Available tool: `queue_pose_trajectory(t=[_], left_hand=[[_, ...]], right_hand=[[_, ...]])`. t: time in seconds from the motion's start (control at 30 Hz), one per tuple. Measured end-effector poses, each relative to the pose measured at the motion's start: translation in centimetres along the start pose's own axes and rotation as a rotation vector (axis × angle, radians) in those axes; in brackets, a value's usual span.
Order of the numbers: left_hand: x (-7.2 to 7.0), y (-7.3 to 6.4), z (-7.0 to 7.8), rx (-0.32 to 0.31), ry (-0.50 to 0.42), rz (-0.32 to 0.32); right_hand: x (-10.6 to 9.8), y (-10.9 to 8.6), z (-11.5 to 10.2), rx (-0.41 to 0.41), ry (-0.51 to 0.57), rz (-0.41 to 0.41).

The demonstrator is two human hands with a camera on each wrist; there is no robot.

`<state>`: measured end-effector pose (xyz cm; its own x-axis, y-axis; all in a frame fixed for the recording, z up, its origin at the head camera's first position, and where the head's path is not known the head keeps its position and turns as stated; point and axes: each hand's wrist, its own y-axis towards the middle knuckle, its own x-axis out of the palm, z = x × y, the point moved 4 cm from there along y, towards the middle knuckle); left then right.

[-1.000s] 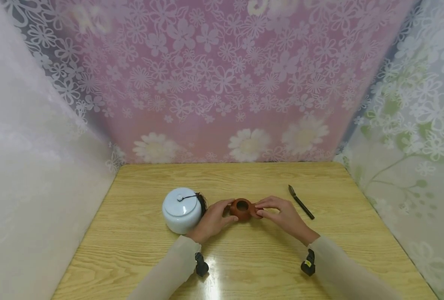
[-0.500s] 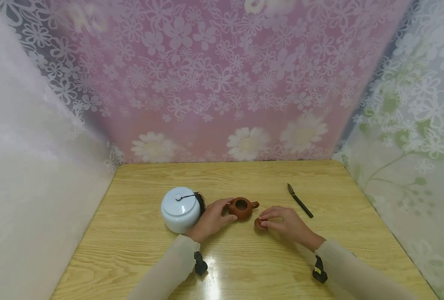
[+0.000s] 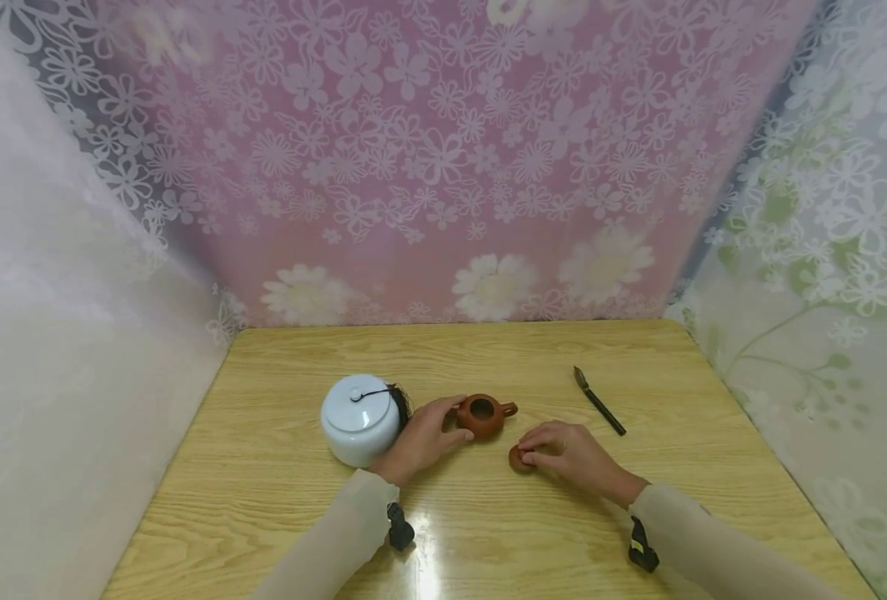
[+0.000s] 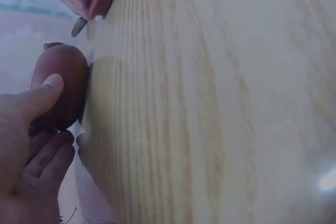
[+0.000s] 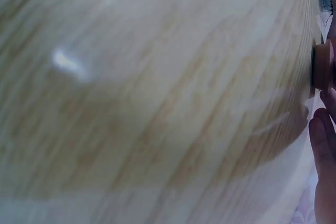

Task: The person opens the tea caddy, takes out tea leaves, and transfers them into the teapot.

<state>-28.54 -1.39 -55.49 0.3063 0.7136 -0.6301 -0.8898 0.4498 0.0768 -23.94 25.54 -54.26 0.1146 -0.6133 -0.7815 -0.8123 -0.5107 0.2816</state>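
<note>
Plainly, both my hands are occupied at the lower middle of the head view: my left hand [image 3: 424, 437] holds the small reddish-brown teapot [image 3: 484, 430] between thumb and fingers at its left side, and my right hand [image 3: 574, 457], lower and to the right, pinches the round lid [image 3: 518, 459] by its knob. The teapot stands uncovered on the wooden table [image 3: 488, 533]; only the head view shows its dark mouth [image 3: 482, 407] and, in full, the handle [image 3: 510, 409] pointing right. Left of my left hand sits a pale blue jar [image 3: 361, 433] with a black tassel [image 3: 402, 404]; to the upper right of my right hand lies a dark pen-like tool [image 3: 603, 410].

From the left wrist I see what the head camera hides: my thumb [image 4: 50, 90] lies flat on the pot's rounded side, my other fingers are below it in the frame, and the lid is edge-on at upper left. The right wrist view, at its right edge, shows the lid's side close to the tabletop, though I cannot tell whether it touches.

As for labels, the black wrist device [image 3: 643, 556] on my right arm bears a yellow patch [image 3: 636, 543], too small to read
</note>
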Motion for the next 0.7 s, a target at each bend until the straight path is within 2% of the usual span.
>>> queue_pose_trajectory(t=[0.23,0.43,0.57,0.7], left_hand=[[0.0,-0.1,0.1,-0.003,0.014,-0.002],[-0.4,-0.2,0.6,-0.013,-0.006,0.004],[-1.2,-0.1,1.5,-0.019,-0.049,0.022],[-2.6,0.1,3.2,-0.022,-0.039,0.038]], right_hand=[[-0.1,-0.1,0.2,0.028,0.020,-0.027],[-1.0,0.4,0.3,0.113,0.032,0.000],[-2.1,1.3,-0.2,0.109,0.057,0.029],[-3.3,2.5,-0.9,0.121,0.079,0.029]])
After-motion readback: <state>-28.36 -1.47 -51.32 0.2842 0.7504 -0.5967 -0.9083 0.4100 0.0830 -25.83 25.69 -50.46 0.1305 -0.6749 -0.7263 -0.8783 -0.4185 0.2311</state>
